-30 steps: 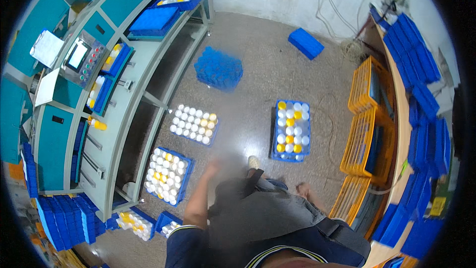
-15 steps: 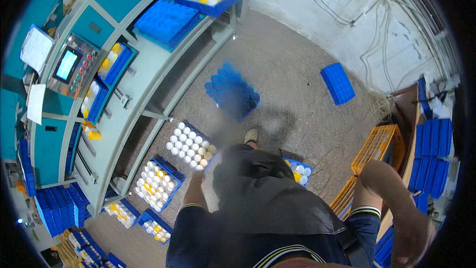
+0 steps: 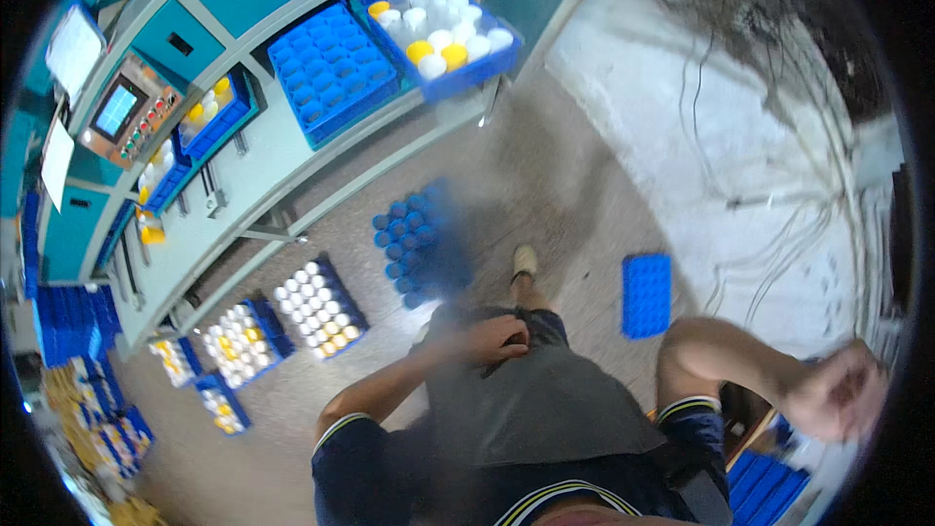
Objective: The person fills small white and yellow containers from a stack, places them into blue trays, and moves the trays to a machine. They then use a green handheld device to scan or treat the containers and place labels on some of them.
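Observation:
In front of my dark apron (image 3: 545, 390), my left hand (image 3: 502, 339) is held with its fingers curled in. I see nothing in it. My right hand (image 3: 842, 394) is out at the right side with the elbow bent, and motion smears its fingers. Ahead on the floor lies a group of blue round cups (image 3: 404, 239), partly behind a blurred dark patch in the view. To its left a blue tray (image 3: 338, 292) holds rows of white cups or bottles, a few of them yellowish.
A machine bench carries a blue tray with round pockets (image 3: 331, 73) and a blue crate (image 3: 467, 78) of white and yellow containers. Its control panel (image 3: 127, 112) is at left. A blue tray (image 3: 647, 295) lies at right, near a white wall (image 3: 623, 68) with loose cables.
My view has turned and moved forward, bringing the bench crates nearer. My left hand has come from beside the floor tray to the front of my apron. The right arm stays bent outward.

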A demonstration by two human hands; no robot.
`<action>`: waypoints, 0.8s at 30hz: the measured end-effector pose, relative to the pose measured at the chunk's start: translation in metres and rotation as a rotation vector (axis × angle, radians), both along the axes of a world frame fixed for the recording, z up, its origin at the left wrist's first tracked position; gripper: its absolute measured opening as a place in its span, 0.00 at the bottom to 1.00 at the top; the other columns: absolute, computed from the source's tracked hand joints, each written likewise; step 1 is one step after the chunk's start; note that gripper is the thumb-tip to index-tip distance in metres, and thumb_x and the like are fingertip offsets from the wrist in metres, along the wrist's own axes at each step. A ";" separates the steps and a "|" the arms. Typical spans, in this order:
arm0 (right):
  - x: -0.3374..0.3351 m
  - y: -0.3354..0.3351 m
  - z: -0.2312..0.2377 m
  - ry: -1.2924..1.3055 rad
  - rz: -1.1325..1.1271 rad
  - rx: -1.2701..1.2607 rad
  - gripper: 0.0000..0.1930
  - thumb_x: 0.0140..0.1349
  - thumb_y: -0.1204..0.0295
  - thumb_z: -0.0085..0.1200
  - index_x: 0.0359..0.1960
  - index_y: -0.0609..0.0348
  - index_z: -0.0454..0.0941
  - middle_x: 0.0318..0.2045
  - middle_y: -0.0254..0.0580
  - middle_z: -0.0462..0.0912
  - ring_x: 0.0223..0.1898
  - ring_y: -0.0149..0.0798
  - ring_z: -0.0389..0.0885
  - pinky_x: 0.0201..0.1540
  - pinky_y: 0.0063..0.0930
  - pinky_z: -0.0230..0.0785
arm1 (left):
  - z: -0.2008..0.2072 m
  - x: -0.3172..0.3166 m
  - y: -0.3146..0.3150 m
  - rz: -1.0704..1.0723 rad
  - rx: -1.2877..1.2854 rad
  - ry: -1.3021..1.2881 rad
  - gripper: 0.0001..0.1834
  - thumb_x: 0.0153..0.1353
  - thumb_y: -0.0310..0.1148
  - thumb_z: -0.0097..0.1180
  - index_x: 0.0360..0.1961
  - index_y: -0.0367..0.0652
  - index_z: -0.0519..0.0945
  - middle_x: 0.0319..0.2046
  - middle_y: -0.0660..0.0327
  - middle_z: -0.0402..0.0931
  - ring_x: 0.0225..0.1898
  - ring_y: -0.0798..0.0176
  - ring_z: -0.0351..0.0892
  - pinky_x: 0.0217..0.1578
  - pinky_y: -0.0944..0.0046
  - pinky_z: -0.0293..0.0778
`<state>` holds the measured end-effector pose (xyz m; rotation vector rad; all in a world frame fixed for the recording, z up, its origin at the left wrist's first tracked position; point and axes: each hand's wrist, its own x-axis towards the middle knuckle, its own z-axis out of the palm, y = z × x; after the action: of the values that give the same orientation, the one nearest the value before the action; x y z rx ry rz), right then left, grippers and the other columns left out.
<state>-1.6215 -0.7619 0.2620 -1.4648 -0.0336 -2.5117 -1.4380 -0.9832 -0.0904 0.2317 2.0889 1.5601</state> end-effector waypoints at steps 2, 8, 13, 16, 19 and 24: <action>-0.080 -0.011 -0.027 -0.262 0.049 0.042 0.06 0.64 0.71 0.58 0.32 0.54 0.72 0.28 0.28 0.69 0.27 0.24 0.65 0.32 0.19 0.63 | -0.015 -0.049 0.021 0.095 -0.071 -0.124 0.18 0.71 0.43 0.51 0.48 0.38 0.76 0.43 0.48 0.77 0.47 0.48 0.77 0.49 0.51 0.72; -0.198 -0.110 -0.186 -0.384 -0.407 1.347 0.15 0.77 0.58 0.41 0.44 0.57 0.72 0.28 0.33 0.72 0.29 0.27 0.71 0.33 0.23 0.66 | -0.014 -0.135 0.010 0.095 -0.016 -0.224 0.23 0.74 0.44 0.42 0.57 0.34 0.73 0.55 0.40 0.72 0.55 0.47 0.74 0.56 0.52 0.68; -0.228 -0.169 -0.238 -0.189 -0.259 1.559 0.16 0.77 0.63 0.42 0.57 0.60 0.72 0.25 0.31 0.73 0.22 0.24 0.69 0.25 0.18 0.63 | -0.003 -0.180 -0.026 0.413 0.313 -0.664 0.24 0.75 0.43 0.38 0.59 0.36 0.73 0.58 0.48 0.71 0.55 0.52 0.74 0.59 0.57 0.66; -0.264 -0.203 -0.252 -0.220 -0.119 1.649 0.17 0.75 0.63 0.46 0.58 0.57 0.70 0.31 0.40 0.81 0.29 0.28 0.77 0.31 0.23 0.69 | -0.039 -0.210 -0.055 0.711 0.382 -0.703 0.21 0.74 0.39 0.40 0.49 0.37 0.82 0.47 0.54 0.80 0.47 0.59 0.76 0.54 0.60 0.70; -0.296 -0.238 -0.264 -0.330 0.072 1.503 0.15 0.75 0.65 0.46 0.57 0.58 0.69 0.40 0.47 0.85 0.36 0.32 0.81 0.36 0.25 0.71 | -0.075 -0.243 -0.104 0.400 0.115 -0.401 0.17 0.68 0.33 0.44 0.36 0.36 0.85 0.36 0.53 0.83 0.38 0.59 0.80 0.41 0.59 0.75; -0.335 -0.323 -0.272 -0.200 -0.101 1.623 0.09 0.74 0.69 0.45 0.50 0.58 0.70 0.46 0.52 0.85 0.44 0.38 0.83 0.42 0.28 0.73 | -0.081 -0.316 -0.182 0.013 -0.424 0.088 0.13 0.65 0.29 0.47 0.35 0.34 0.84 0.36 0.51 0.83 0.37 0.54 0.82 0.36 0.56 0.75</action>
<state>-1.9565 -1.0853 -0.0099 -0.4573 1.5805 -1.6274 -1.7544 -1.1648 -0.1711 0.1354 2.4326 1.0929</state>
